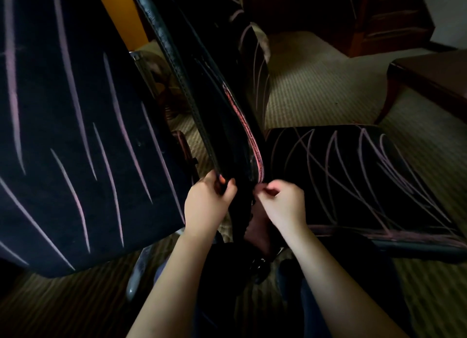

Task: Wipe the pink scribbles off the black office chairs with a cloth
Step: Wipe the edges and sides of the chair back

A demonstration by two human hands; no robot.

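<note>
A black chair back (202, 90) stands edge-on in the middle, with pink marks along its right seam. My left hand (208, 204) grips its lower left edge. My right hand (280, 202) is beside the lower right edge with its fingers curled; what it pinches is too dark to tell. A black seat (353, 181) covered in pink scribbles lies to the right. At the left, a large black padded panel (63, 135) carries several long pink strokes. No cloth is visible.
Striped beige carpet (316, 85) covers the floor. A dark wooden table (429, 77) stands at the right edge, and dark wooden furniture (379, 14) is at the back. Another scribbled chair back (255, 67) is behind the middle one. My legs are below.
</note>
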